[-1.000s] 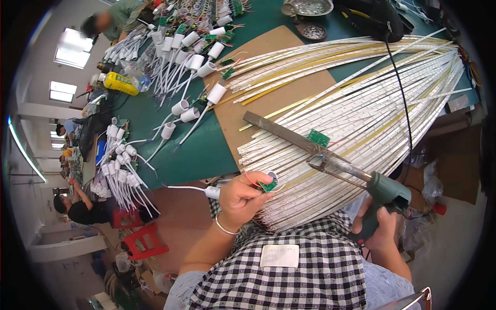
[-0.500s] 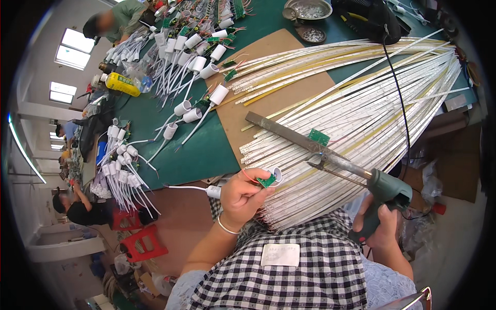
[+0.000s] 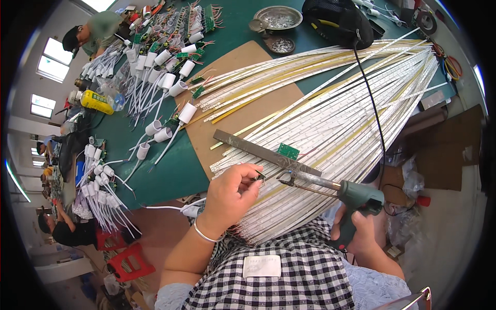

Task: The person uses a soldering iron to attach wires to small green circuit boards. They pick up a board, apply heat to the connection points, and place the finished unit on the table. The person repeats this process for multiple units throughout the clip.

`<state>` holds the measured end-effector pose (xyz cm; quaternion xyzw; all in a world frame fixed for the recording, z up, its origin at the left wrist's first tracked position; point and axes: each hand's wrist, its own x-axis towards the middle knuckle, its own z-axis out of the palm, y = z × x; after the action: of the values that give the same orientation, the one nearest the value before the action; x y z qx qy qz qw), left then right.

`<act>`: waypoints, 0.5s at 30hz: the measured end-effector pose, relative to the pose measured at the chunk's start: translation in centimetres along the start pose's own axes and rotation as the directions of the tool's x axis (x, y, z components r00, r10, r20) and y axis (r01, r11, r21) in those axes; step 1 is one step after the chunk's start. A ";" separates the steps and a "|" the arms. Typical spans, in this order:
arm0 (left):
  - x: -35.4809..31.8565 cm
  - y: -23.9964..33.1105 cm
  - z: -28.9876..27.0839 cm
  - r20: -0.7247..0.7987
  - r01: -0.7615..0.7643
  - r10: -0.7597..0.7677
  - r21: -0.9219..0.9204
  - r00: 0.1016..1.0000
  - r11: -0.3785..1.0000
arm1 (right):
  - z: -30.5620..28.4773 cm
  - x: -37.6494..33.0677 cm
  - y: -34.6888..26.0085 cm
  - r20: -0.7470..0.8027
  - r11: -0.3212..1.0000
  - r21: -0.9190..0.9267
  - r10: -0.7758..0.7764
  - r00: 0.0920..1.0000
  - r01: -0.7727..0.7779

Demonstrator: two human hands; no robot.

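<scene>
Pinched in the fingers of my left hand [image 3: 228, 195] is a small green circuit board [image 3: 260, 176], turned nearly edge-on. A white plastic cap with a white cable [image 3: 191, 211] shows by that palm, partly hidden by the hand. My right hand [image 3: 359, 232] is wrapped around the handle of a dark green soldering gun [image 3: 359, 197]. Its metal shaft and thin wire feed point left, close to a flat metal bar [image 3: 258, 150] lying over the LED strips. Another green circuit board [image 3: 288, 151] rests on the strips beside the bar.
A fan of white and yellow LED strips [image 3: 330, 134] covers brown cardboard [image 3: 206, 124] on the green table [image 3: 170, 181]. Capped cables lie in heaps at left, near a yellow bottle [image 3: 96, 102]. A black cord [image 3: 373, 103] crosses the strips. Metal dishes [image 3: 279, 18] stand far back. Other people work at left.
My left hand has turned, so the board shows edge-on and the white tube end near it is hidden. The whole view has shifted; my right hand still grips the soldering gun.
</scene>
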<state>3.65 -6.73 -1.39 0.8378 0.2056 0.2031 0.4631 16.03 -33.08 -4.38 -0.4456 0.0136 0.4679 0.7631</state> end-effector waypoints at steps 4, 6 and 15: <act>-0.2 -0.2 -0.5 0.053 -0.087 0.083 0.075 0.995 0.993 | 0.2 0.4 0.4 0.013 1.000 -0.005 0.012 1.000 -0.012; -0.2 -0.7 -0.5 0.061 -0.133 0.128 0.083 0.990 0.988 | 0.5 0.7 0.4 0.017 1.000 -0.001 0.012 1.000 -0.012; -0.6 -1.3 -0.5 0.055 -0.268 0.262 0.147 0.963 0.952 | 1.0 1.0 0.2 0.032 0.999 -0.014 0.040 0.999 -0.040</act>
<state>2.68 -6.09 -2.34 0.8944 0.0983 0.2322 0.3695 16.04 -31.65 -4.35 -0.4429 0.0071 0.4903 0.7506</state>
